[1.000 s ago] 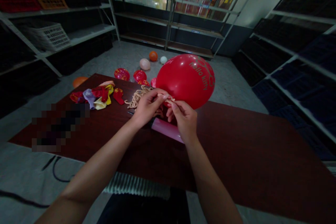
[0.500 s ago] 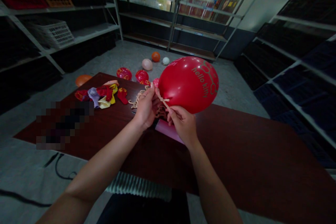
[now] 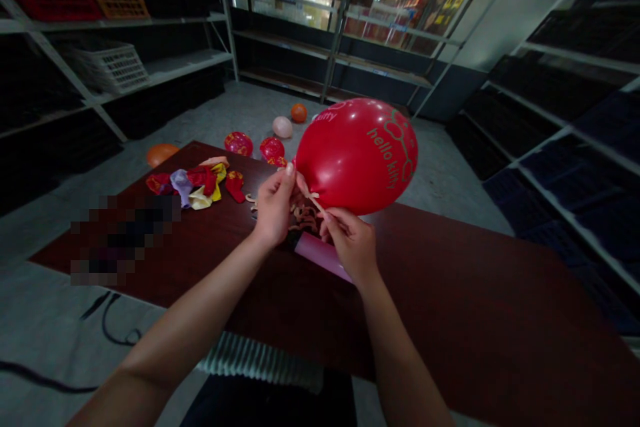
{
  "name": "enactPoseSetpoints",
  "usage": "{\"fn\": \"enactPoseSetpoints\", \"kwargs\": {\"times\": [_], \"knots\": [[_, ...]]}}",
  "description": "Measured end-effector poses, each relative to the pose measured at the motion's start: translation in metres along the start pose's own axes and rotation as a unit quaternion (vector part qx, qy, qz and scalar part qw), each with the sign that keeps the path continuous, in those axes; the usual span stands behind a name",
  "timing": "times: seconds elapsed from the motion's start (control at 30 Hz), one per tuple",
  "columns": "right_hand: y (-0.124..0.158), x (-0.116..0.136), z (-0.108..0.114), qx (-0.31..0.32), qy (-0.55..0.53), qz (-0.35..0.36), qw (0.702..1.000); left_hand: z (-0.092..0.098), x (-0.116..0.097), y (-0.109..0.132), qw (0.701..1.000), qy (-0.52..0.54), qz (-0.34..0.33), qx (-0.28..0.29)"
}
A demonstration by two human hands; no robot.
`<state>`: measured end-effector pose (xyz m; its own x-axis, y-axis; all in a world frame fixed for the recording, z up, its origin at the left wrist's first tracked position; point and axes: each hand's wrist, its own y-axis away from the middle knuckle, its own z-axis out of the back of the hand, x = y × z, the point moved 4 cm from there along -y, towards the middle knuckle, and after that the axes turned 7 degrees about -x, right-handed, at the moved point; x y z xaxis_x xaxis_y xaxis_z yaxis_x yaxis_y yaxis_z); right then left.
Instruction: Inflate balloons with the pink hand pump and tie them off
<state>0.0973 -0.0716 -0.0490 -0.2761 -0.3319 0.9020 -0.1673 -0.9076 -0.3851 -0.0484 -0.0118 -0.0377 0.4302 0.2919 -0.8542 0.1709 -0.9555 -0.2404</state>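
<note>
An inflated red balloon (image 3: pixel 357 157) printed "hello kitty" hangs over the table, its neck toward my hands. A pale string (image 3: pixel 314 197) wraps round the neck. My right hand (image 3: pixel 353 240) pinches one end of this string just below the balloon. My left hand (image 3: pixel 274 205) is closed, thumb up, at the left side of the neck; it seems to grip the string's other end, though the fingers partly hide it. Under the hands lie several curly pale strings (image 3: pixel 304 219) and a pink cylinder (image 3: pixel 323 257) with a dark end.
Uninflated balloons (image 3: pixel 200 187) in mixed colours lie on the dark brown table (image 3: pixel 450 300), left side. Inflated balloons, among them an orange one (image 3: pixel 163 155) and a pale one (image 3: pixel 283 127), rest on the floor. Shelves with crates (image 3: pixel 113 67) stand around.
My left hand has turned slightly and shifted a little left, hiding more of the pale strings on the table. The string at the neck looks drawn tighter. The view has shifted slightly.
</note>
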Motion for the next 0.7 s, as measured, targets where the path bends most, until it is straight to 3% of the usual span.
{"fn": "enactPoseSetpoints", "kwargs": {"times": [0.07,0.17,0.27,0.37,0.53,0.6,0.7], "knots": [[-0.001,0.002,0.004,-0.030,-0.005,0.012,0.999,-0.002,-0.011,0.010,0.989,-0.082,-0.119,0.041],[-0.001,0.004,0.008,-0.085,0.008,0.032,0.996,-0.009,-0.026,0.026,0.944,-0.177,-0.264,0.084],[-0.001,0.001,0.008,-0.104,0.007,0.021,0.994,-0.016,-0.028,0.019,0.914,-0.233,-0.321,0.089],[-0.002,-0.004,0.008,-0.122,0.005,0.013,0.992,-0.025,-0.016,-0.032,0.918,-0.267,-0.287,0.054],[-0.007,-0.016,0.010,-0.115,-0.002,-0.008,0.993,-0.042,0.015,-0.136,0.940,-0.293,-0.137,0.110],[-0.010,-0.020,0.008,-0.083,0.015,-0.015,0.996,-0.038,0.016,-0.152,0.942,-0.296,-0.118,0.101],[-0.010,-0.020,0.003,-0.002,0.081,-0.021,0.996,-0.016,0.011,-0.146,0.929,-0.341,-0.119,0.080]]}}
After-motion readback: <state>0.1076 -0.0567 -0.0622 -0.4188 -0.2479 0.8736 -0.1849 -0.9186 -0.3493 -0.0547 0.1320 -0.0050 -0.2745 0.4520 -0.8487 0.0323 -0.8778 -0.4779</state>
